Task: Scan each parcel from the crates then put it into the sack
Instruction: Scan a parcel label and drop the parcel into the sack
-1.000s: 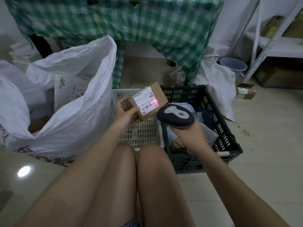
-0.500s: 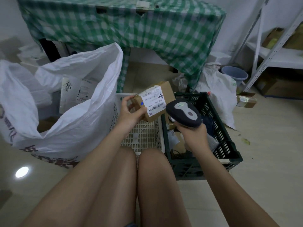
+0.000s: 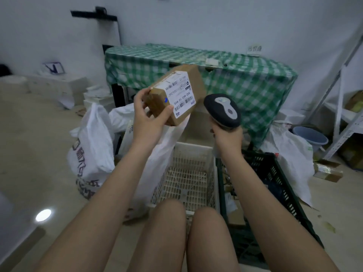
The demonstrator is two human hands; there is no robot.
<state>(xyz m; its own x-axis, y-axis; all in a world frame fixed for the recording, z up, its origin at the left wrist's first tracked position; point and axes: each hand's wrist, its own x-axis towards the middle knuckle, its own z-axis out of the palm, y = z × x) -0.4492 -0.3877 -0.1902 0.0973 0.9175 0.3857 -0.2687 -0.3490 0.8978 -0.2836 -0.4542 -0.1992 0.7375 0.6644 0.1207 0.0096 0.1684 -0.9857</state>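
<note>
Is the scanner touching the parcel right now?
Apart. The head view shows checked cloth between the scanner head and the parcel edge; different hands hold them.

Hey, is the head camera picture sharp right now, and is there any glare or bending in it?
Head view: soft with motion blur; the cardboard parcel label's small print smears. A bright lamp reflection glares on the glossy floor. Wide-angle distortion bends the shelf upright at the right edge.

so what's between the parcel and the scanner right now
Nothing: the head view shows a bare gap between the parcel and the scanner, with only the checked tablecloth behind.
</note>
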